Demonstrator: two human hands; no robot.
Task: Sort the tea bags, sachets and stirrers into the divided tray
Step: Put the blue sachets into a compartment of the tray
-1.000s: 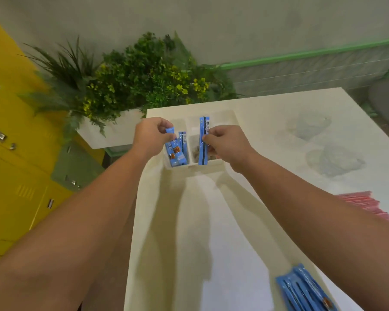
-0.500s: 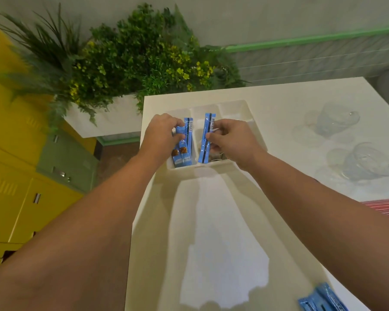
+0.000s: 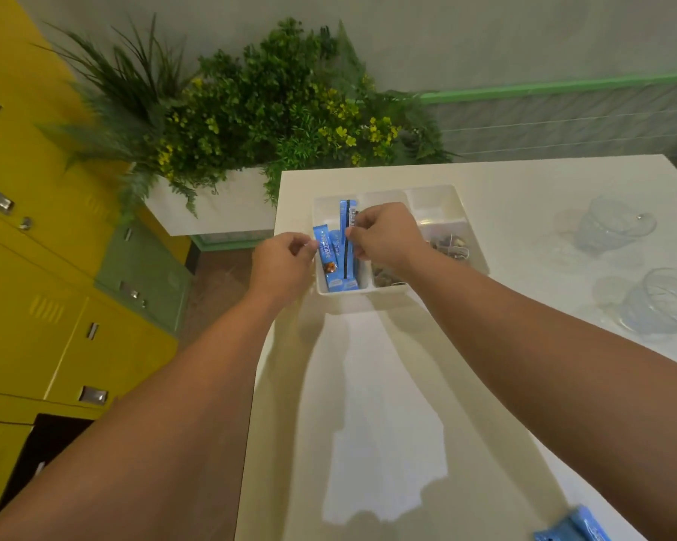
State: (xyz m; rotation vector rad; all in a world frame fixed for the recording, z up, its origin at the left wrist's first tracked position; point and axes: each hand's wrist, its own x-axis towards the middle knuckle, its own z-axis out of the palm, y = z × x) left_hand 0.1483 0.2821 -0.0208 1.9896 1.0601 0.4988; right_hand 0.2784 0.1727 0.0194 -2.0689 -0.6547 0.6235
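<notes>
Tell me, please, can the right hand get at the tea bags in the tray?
Likely yes: the tea bags lie uncovered in the tray just beside the right hand, though it pinches a sachet.

arms outstretched; left hand (image 3: 284, 263) pinches a sachet (image 3: 325, 253), right hand (image 3: 387, 238) an upright sachet (image 3: 344, 228).

The right hand (image 3: 383, 236) hides part of the upright sachet (image 3: 342, 224) it pinches and much of the middle compartment of the tray (image 3: 362, 295). The brownish contents (image 3: 383, 276) beside its wrist are too small to tell. The bottom edge cuts off blue sachets (image 3: 574, 527) on the desk (image 3: 368, 384), and the right edge clips a clear cup (image 3: 664, 302).
</notes>
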